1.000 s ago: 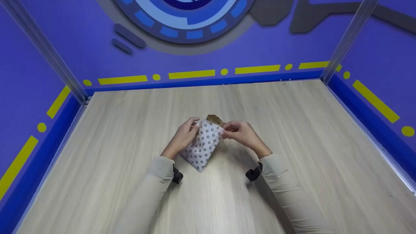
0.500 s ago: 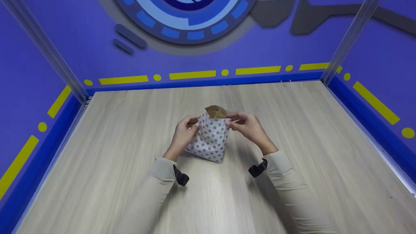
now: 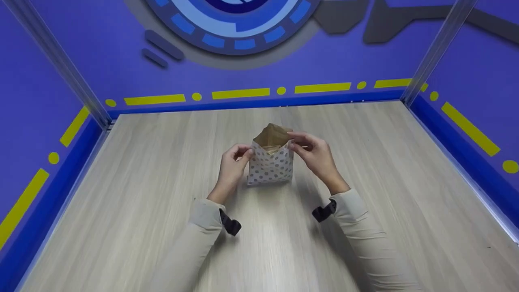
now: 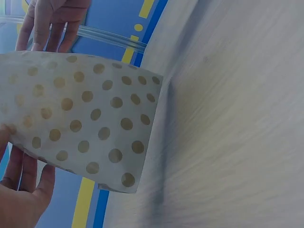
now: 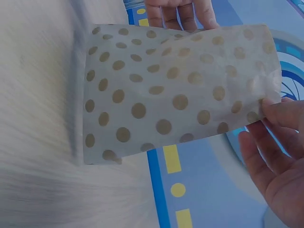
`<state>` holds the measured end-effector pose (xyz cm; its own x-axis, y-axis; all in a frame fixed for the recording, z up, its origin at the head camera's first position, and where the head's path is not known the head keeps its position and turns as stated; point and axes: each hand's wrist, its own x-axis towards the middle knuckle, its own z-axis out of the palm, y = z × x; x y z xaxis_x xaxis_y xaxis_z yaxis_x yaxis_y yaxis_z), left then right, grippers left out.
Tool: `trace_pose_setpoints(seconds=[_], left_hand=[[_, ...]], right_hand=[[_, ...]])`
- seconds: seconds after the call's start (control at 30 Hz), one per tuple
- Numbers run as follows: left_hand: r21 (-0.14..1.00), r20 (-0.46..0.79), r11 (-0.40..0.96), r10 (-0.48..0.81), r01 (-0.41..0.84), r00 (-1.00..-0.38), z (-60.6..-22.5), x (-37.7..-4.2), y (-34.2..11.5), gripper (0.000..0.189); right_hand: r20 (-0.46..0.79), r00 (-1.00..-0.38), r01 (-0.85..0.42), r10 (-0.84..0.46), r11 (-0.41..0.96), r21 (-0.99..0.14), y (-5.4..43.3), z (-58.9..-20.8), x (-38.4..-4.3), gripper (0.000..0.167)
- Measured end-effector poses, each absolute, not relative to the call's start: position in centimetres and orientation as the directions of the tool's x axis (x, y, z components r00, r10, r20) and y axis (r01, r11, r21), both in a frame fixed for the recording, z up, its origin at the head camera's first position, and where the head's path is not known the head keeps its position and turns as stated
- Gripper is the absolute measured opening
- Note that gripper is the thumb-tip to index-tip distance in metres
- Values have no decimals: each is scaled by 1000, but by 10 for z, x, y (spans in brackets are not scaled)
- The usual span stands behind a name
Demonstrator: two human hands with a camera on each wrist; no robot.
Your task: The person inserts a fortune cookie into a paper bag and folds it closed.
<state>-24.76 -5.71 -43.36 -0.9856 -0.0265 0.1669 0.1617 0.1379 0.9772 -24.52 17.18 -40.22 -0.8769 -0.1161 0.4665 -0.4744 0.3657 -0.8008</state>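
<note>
A white paper bag (image 3: 271, 168) with grey-brown polka dots is held between both hands, its mouth at the top and spread apart. The brown inside (image 3: 271, 136) of the bag shows through that mouth. At its left edge near the top, my left hand (image 3: 233, 166) pinches the paper between thumb and fingers. My right hand (image 3: 318, 156) pinches the upper right edge. In the left wrist view the dotted bag (image 4: 95, 109) hangs with its bottom edge close to the tabletop; whether it touches, I cannot tell.
A pale wood-grain tabletop (image 3: 142, 182) lies under the hands. Blue-purple panels (image 3: 243, 73) with yellow marks wall it in at the back and both sides. Metal posts (image 3: 69, 69) stand at the back corners. A black wrist camera (image 3: 231, 223) sits on each cuff.
The bag has turned from a slanted, corner-down pose to upright and moved slightly away. Its mouth has widened, showing more brown inside. Both hands still pinch its edges, now farther apart.
</note>
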Motion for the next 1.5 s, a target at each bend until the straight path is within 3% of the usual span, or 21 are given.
trace_pose_setpoints(seconds=[0.2, 0.33, 0.47, 0.87, 1.3, 1.5], left_hand=[[973, 189, 139, -27, 184, -982, -438, -246, -60, 14], [973, 174, 159, -32, 167, -984, -441, -247, -62, 14], [974, 154, 173, -26, 148, -988, -442, -247, -63, 13], [979, 166, 103, 80, 173, -983, -447, -246, -60, 21], [977, 214, 38, -56, 212, -975, -441, -246, -49, 24], [969, 243, 68, -88, 238, -966, -416, -228, -49, 19]], right_hand=[[565, -821, -560, -78, 295, -774, 175, -415, -247, 41], [585, -810, -572, -44, 281, -770, 178, -424, -247, 57], [576, -816, -565, -43, 263, -782, 177, -420, -242, 62], [450, -893, -448, -32, 164, -879, 173, -405, -231, 42], [327, -943, -327, 64, 11, -945, 169, -434, -248, 23], [313, -948, -315, 62, -28, -949, 170, -435, -247, 22]])
